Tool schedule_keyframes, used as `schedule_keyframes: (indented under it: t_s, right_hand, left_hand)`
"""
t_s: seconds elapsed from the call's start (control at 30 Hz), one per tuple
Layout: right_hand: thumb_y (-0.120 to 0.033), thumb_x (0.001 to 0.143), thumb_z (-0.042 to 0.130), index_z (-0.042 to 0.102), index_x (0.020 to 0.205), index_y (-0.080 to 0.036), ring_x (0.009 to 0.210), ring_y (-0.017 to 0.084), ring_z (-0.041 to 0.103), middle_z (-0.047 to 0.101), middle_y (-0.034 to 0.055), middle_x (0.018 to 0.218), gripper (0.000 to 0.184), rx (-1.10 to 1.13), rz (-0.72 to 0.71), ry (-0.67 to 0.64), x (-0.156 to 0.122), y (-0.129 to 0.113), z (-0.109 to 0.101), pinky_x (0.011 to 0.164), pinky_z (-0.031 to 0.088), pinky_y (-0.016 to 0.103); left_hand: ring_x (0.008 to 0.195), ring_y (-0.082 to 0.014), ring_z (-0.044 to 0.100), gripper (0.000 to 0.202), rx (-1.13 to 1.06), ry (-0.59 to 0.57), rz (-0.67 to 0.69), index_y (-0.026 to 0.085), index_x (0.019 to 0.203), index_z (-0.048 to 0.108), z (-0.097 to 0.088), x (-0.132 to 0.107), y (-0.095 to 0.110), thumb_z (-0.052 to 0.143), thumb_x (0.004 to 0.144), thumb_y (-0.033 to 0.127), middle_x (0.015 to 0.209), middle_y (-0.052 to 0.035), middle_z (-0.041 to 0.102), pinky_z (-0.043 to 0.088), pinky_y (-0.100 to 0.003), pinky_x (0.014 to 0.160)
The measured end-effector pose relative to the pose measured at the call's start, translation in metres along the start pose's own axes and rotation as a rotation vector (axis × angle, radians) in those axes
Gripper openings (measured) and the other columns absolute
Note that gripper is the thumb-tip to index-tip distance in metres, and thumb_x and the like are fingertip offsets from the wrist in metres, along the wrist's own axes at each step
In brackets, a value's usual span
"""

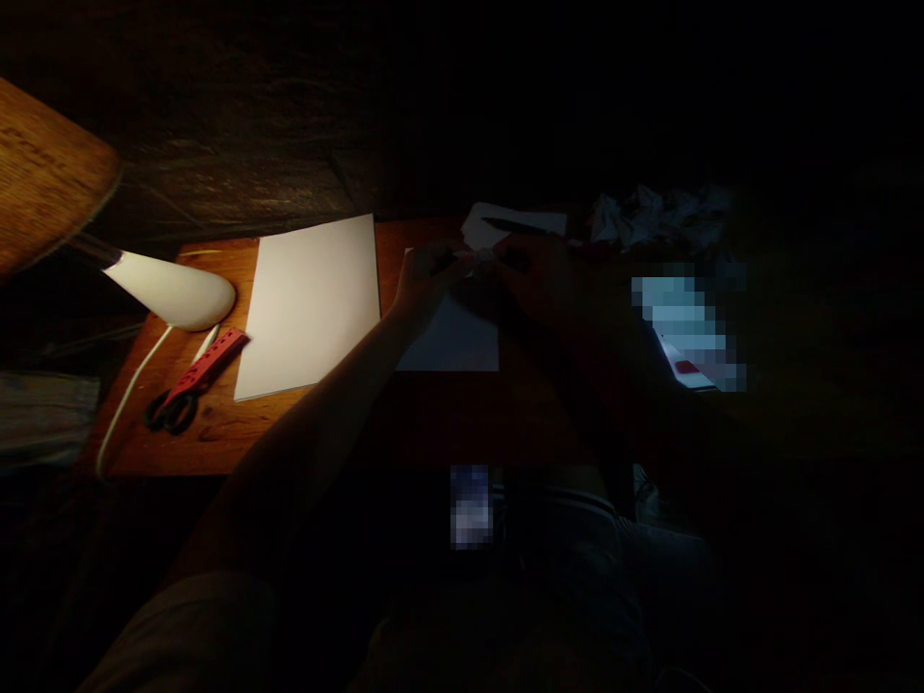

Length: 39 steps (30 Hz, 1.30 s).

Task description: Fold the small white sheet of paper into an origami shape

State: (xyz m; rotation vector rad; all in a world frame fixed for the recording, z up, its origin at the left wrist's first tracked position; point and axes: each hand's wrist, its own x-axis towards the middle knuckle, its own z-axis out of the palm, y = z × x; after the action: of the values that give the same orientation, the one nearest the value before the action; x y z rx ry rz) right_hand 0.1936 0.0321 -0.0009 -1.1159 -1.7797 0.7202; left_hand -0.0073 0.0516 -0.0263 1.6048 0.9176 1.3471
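Note:
Both of my hands meet over the middle of the wooden table in dim light. My left hand [423, 277] has its fingers closed on the left side of a small, crumpled-looking white piece of paper [481, 260]. Pinched on the right side of that same piece is my right hand [538, 274], mostly in shadow. Its exact folds are too dark to make out. Beneath the hands lies a flat sheet of paper [451, 337], shaded by them. Just behind them are small white paper pieces [480, 223] with a dark pen-like object [520, 227] across them.
A white paper stack [310, 308] lies left of my forearm. Farther left stand a lamp [177, 291] with its cord, black-handled scissors [177, 412] and a red slotted strip [209, 368]. Folded white papers [642, 219] sit at back right, near a lit phone [685, 332].

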Motion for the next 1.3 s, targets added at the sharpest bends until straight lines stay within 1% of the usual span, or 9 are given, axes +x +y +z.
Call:
schedule_keyframes:
  t_s: [0.23,0.4,0.53,0.67,0.73,0.87,0.97,1.13,1.3]
  right_hand:
    - [-0.03,0.093,0.079,0.073,0.085,-0.022,0.086,0.024,0.071,0.077,0.0032,0.087,0.012,0.019,-0.005,0.072,0.002,0.006,0.004,0.082,0.056,0.039]
    - [-0.029,0.093,0.076,0.068,0.082,-0.021,0.082,0.021,0.068,0.073,0.0016,0.082,0.016,0.04,-0.021,0.083,0.002,0.006,0.004,0.08,0.053,0.036]
    - [-0.034,0.095,0.075,0.067,0.083,-0.022,0.082,0.02,0.067,0.072,0.0017,0.083,0.019,0.082,0.017,0.04,0.001,0.006,0.003,0.076,0.052,0.034]
    - [-0.037,0.095,0.077,0.066,0.083,-0.022,0.082,0.02,0.066,0.07,0.0011,0.083,0.022,0.107,0.018,0.055,0.001,0.009,0.006,0.077,0.052,0.034]
    - [-0.043,0.094,0.079,0.066,0.085,-0.022,0.084,0.02,0.067,0.07,0.0007,0.084,0.026,0.135,0.009,0.061,0.001,0.01,0.008,0.077,0.053,0.034]
    - [-0.062,0.092,0.08,0.067,0.089,-0.023,0.087,0.02,0.067,0.069,0.0011,0.087,0.041,0.196,-0.006,0.045,0.001,0.01,0.01,0.076,0.053,0.034]
    - [-0.071,0.09,0.078,0.067,0.086,-0.023,0.084,0.02,0.064,0.067,0.0014,0.084,0.049,0.206,-0.004,0.023,0.001,0.008,0.008,0.074,0.052,0.034]
    - [-0.076,0.091,0.072,0.066,0.084,-0.024,0.08,0.019,0.06,0.064,0.001,0.079,0.053,0.193,0.021,0.016,0.001,0.006,0.005,0.073,0.052,0.034]
    - [-0.074,0.086,0.079,0.068,0.091,-0.025,0.088,0.023,0.065,0.068,0.0019,0.086,0.051,0.206,0.009,0.008,0.001,0.01,0.007,0.08,0.056,0.038]
  left_hand:
    - [0.07,-0.0136,0.068,0.057,0.025,0.04,0.001,0.02,0.078,0.069,0.001,0.0,-0.001,0.087,0.076,0.074,0.072,0.0009,0.069,0.054,-0.026,0.065]
    - [0.076,-0.016,0.07,0.057,0.032,0.004,-0.012,0.019,0.077,0.069,0.001,-0.002,0.004,0.088,0.077,0.073,0.075,-0.0021,0.071,0.057,-0.028,0.07]
    - [0.079,-0.0171,0.071,0.051,0.02,-0.005,-0.016,0.019,0.081,0.07,0.001,-0.003,0.003,0.088,0.08,0.067,0.079,-0.003,0.073,0.059,-0.03,0.074]
    - [0.078,-0.0155,0.069,0.046,0.019,-0.004,-0.04,0.018,0.084,0.072,0.002,-0.003,0.001,0.092,0.078,0.059,0.082,-0.003,0.074,0.057,-0.029,0.072]
    - [0.077,-0.0148,0.068,0.042,0.03,0.007,-0.05,0.018,0.085,0.073,0.002,-0.003,0.0,0.094,0.077,0.053,0.082,-0.0026,0.074,0.055,-0.027,0.07]
    - [0.073,-0.0135,0.064,0.029,0.059,-0.006,-0.07,0.018,0.081,0.071,0.0,-0.003,-0.003,0.092,0.079,0.037,0.076,-0.0009,0.07,0.049,-0.025,0.063]
    - [0.072,-0.0131,0.062,0.026,0.079,-0.022,-0.061,0.019,0.076,0.067,0.0,-0.003,-0.003,0.09,0.081,0.029,0.072,0.0004,0.065,0.048,-0.025,0.064]
    - [0.065,-0.0107,0.058,0.033,0.097,-0.057,-0.072,0.019,0.068,0.061,0.002,-0.003,0.003,0.089,0.083,0.03,0.067,0.0005,0.063,0.045,-0.024,0.06]
    - [0.063,-0.0093,0.053,0.032,0.076,0.012,-0.084,0.019,0.071,0.062,0.002,-0.003,0.004,0.091,0.078,0.031,0.066,0.002,0.061,0.04,-0.023,0.056]
